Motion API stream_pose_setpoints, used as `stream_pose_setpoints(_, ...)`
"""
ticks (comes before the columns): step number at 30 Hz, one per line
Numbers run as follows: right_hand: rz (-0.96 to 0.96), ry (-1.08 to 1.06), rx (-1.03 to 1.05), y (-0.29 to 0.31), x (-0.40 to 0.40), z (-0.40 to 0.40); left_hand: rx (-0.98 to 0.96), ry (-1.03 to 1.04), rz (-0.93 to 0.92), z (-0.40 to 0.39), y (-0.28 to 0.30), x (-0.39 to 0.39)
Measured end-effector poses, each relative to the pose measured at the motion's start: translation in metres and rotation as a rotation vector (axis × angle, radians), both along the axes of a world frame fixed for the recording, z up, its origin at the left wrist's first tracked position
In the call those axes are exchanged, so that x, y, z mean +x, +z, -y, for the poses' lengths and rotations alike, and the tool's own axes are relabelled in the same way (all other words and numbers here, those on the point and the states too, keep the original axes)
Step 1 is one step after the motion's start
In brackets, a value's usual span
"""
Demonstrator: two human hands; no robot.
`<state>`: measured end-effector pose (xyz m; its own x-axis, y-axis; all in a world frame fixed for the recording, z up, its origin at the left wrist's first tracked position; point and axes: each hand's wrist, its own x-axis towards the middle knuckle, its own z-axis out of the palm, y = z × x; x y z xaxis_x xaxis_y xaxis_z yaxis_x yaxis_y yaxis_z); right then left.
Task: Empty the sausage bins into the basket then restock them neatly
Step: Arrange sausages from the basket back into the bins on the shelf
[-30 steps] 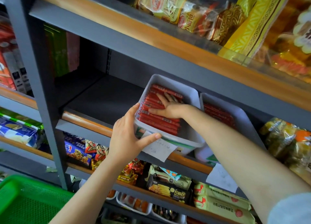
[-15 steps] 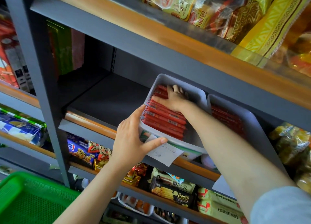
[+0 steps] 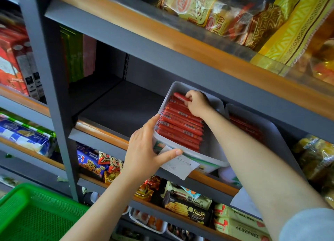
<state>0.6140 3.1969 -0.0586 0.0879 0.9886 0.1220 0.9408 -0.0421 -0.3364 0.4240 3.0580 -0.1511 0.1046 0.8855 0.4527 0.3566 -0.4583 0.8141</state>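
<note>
A white sausage bin [image 3: 207, 160] sits tilted at the front edge of the middle shelf, filled with a neat row of red sausage sticks [image 3: 180, 126]. My left hand [image 3: 144, 150] grips the bin's front left corner, thumb lying over its paper label [image 3: 180, 165]. My right hand [image 3: 197, 102] reaches to the back of the bin, fingers pinched on the rearmost red sausage stick [image 3: 180, 96]. A second white bin [image 3: 271, 130] with red sausages stands to the right, partly hidden by my right forearm. The green basket [image 3: 27, 215] is at the lower left.
The shelf above [image 3: 162, 41] overhangs the bins and carries bagged snacks. Left of the first bin is bare dark shelf [image 3: 117, 107]. A grey upright post [image 3: 54, 96] stands at the left. Biscuit and snack packs fill the lower shelves.
My right hand has slid from the middle of the sausage row to the back of the bin and closed on the last stick. My left hand has kept its hold on the bin.
</note>
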Motion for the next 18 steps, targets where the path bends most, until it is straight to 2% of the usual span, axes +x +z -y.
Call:
stream_pose_setpoints(3, -0.189, 0.095, -0.049, 0.005, -0.004, 0.024, 0.002, 0.0, 0.008, 0.002, 0.001, 0.0)
stream_pose_setpoints(6, -0.205, 0.215, -0.105, -0.001, 0.001, 0.053, -0.012, 0.014, 0.006, 0.002, 0.001, 0.0)
stream_pose_setpoints(11, -0.113, 0.288, -0.117, -0.01, 0.006, 0.065, -0.04, 0.03, -0.005, 0.002, 0.0, 0.0)
stream_pose_setpoints(14, 0.073, 0.261, -0.034, -0.021, 0.007, 0.064, -0.048, 0.032, -0.007, 0.003, 0.0, 0.001)
stream_pose_setpoints(16, 0.23, 0.187, -0.09, -0.023, 0.01, 0.064, -0.055, 0.035, -0.011, 0.003, 0.0, 0.001)
stream_pose_setpoints(18, 0.278, 0.127, -0.219, -0.02, 0.011, 0.064, -0.056, 0.036, -0.012, 0.003, 0.0, 0.001)
